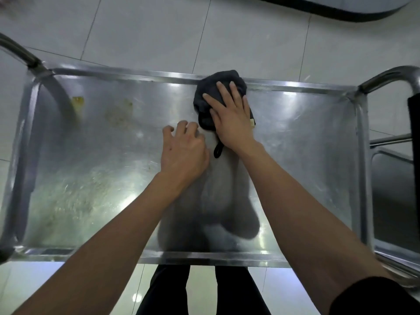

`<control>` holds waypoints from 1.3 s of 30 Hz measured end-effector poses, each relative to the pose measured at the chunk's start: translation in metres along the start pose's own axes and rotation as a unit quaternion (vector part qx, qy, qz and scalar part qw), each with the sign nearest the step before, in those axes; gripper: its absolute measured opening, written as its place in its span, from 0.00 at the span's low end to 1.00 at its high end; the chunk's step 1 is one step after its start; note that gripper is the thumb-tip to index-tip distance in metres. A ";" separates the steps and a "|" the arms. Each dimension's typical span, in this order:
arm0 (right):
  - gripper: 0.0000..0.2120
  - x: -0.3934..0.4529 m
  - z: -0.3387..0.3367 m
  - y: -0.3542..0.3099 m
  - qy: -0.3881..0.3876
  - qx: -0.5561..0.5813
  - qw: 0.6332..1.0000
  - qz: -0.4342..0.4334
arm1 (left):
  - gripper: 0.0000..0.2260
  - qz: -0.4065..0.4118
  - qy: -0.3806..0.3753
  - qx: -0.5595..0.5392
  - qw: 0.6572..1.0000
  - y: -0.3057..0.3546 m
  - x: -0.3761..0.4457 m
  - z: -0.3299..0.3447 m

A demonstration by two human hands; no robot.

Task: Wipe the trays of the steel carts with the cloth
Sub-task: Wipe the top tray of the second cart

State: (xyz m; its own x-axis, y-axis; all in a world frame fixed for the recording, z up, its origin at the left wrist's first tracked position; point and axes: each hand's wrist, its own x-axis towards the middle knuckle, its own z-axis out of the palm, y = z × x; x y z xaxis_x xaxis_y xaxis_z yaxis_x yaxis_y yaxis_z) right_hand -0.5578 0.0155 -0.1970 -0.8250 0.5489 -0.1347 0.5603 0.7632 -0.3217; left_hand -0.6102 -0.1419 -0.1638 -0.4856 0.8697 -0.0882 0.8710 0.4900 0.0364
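Bare forearms; a dark sleeve (pixel 372 296) bunched above the right elbow at five o'clock; black trousers (pixel 202 289) at six o'clock.

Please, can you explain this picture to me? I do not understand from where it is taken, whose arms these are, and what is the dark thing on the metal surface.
A camera on a person's head looks down at their own arms. Below is the steel cart's tray. The right hand presses a dark cloth flat near the far rim. The left hand, fingers loosely curled, holds nothing and is beside the cloth. Yellowish stains remain on the tray's left part.
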 end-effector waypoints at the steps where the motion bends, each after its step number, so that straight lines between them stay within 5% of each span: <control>1: 0.21 -0.002 -0.003 0.012 0.005 0.002 1.000 0.007 | 0.13 0.005 0.010 -0.009 1.000 0.010 0.007 -0.002; 16: 0.21 -0.068 -0.080 0.256 0.096 0.017 0.974 0.206 | 0.14 0.046 -0.034 -0.020 0.998 0.170 0.054 0.003; 39: 0.22 -0.151 -0.053 0.211 0.085 -0.005 0.973 0.214 | 0.16 0.009 -0.104 -0.075 0.992 0.156 -0.011 -0.016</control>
State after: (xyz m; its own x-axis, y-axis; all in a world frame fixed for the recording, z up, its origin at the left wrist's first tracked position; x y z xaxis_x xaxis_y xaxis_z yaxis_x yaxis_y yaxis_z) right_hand -0.3113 0.1114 -0.1946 -0.4930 0.8647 -0.0966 0.8508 0.4558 -0.2615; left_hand -0.4702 -0.0746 -0.1411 -0.4306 0.8550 -0.2891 0.8505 0.4916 0.1870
